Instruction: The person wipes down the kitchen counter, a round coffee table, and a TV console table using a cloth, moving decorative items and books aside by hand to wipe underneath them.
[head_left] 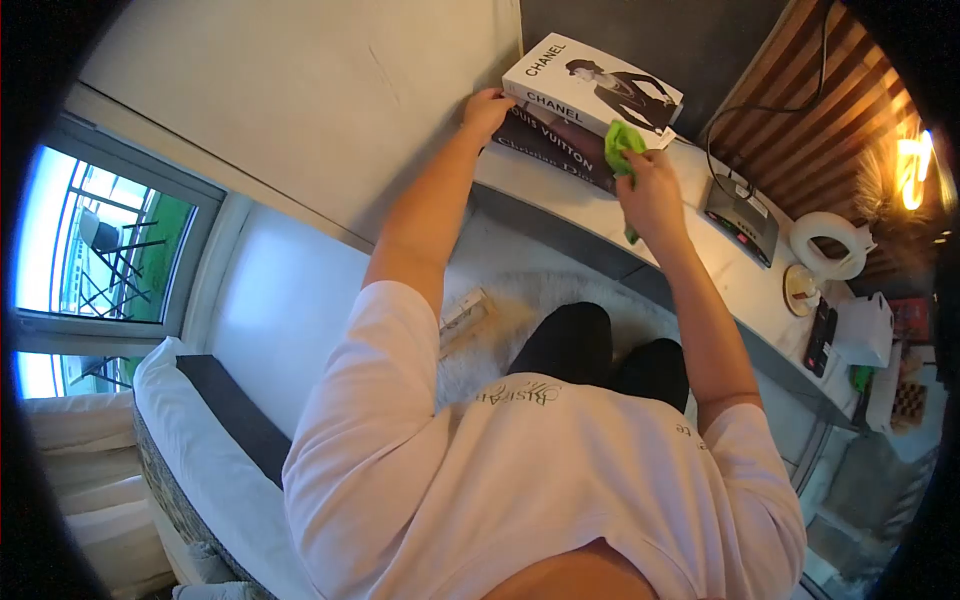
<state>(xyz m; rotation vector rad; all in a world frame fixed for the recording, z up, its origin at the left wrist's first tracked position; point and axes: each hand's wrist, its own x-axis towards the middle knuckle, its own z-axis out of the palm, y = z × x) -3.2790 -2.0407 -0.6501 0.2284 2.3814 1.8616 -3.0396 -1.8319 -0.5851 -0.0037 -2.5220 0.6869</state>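
A stack of thick books stands at the far end of the white marble-look shelf (745, 290). On top lies a white Chanel book (560, 75) with a black-and-white figure on its cover. Under it are dark books (560, 150) whose spines read Louis Vuitton and Christian Dior. My left hand (487, 112) grips the left end of the stack, fingertips by the Chanel book's lower corner. A crumpled bright green cloth (622, 145) is pinched in my right hand (652, 195), held against or just in front of the stack's right end; exact contact is hard to see.
Along the shelf to the right are a black router-like box (742, 220) with a cable, a white ring-shaped vase (832, 245), a dark remote (821, 338) and a white box (866, 328). A glowing lamp (913, 170) is beside wooden slats. A fluffy rug (545, 290) lies below.
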